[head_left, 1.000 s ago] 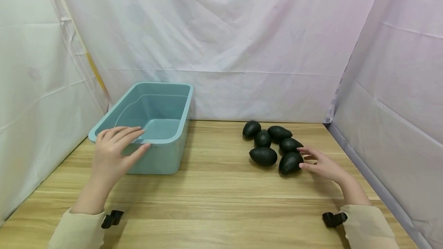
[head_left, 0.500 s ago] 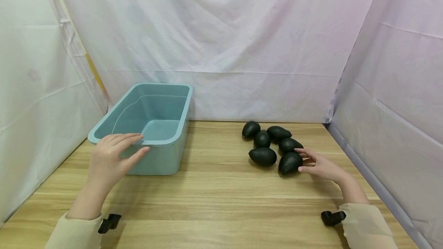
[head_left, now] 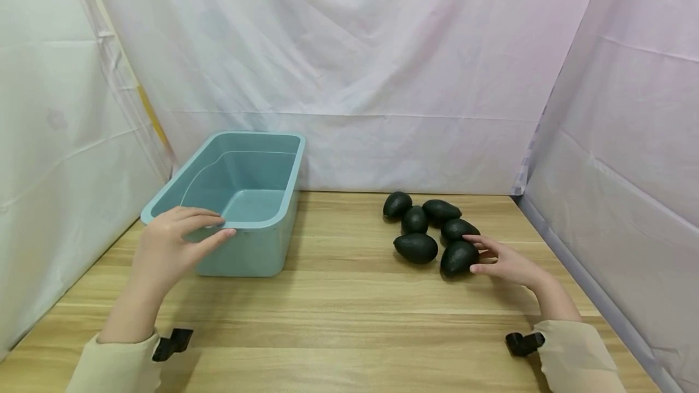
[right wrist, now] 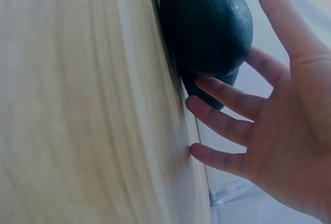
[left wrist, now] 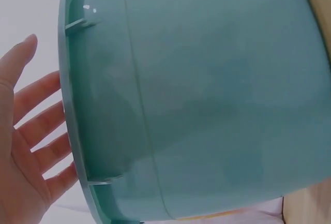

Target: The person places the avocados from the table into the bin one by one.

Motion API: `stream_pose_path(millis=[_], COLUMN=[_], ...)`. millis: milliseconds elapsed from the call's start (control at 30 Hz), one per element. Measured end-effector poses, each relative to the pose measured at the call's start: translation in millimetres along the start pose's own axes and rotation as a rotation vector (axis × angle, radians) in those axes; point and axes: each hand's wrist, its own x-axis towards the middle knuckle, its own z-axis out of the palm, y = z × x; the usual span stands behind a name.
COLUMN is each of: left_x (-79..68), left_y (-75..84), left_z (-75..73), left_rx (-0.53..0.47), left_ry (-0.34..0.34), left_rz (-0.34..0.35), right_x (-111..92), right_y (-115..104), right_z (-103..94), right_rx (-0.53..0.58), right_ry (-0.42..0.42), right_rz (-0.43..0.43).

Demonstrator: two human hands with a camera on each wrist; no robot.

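A blue-green plastic tub (head_left: 240, 253) stands on the left of the table. My left hand (head_left: 172, 244) is at its near rim, fingers extended over the edge and thumb apart; in the left wrist view the fingertips (left wrist: 51, 81) pass behind the rim. Several dark avocados lie grouped right of centre. My right hand (head_left: 505, 262) is beside the nearest avocado (head_left: 457, 259), its fingers spread and the thumb apart. In the right wrist view, the fingers (right wrist: 222, 120) reach around that avocado (right wrist: 207, 22) without closing on it; whether they touch it is unclear.
The wooden table (head_left: 349, 320) carries the tub and avocados. White cloth (head_left: 349, 71) hangs behind and at both sides. Other avocados (head_left: 415, 248) lie close left of and behind the nearest one. Black wrist mounts (head_left: 524, 344) sit on both sleeves.
My left hand has lowered slightly and shifted a little left at the tub's rim. The right hand has moved slightly closer around the nearest avocado. The avocados and tub stay put.
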Motion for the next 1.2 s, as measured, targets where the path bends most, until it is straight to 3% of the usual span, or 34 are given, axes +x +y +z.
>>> stream_pose_path(millis=[567,1067,1200], left_x=[3.7,4.6,3.5], left_y=[-16.4,-19.5,-17.7], left_z=[0.6,-3.9,-5.6], left_rx=[-0.152,-0.101,-0.069], left_ry=[-0.024,-0.036,-0.064], left_rz=[-0.032,-0.156,-0.231], right_x=[6.1,8.3,8.2], right_y=[4.3,2.5,4.2], right_z=[0.0,2.7,2.3], right_rx=[-0.007,-0.021,-0.012], right_ry=[-0.025,0.002,0.008], right_rz=[-0.021,-0.038,-0.028])
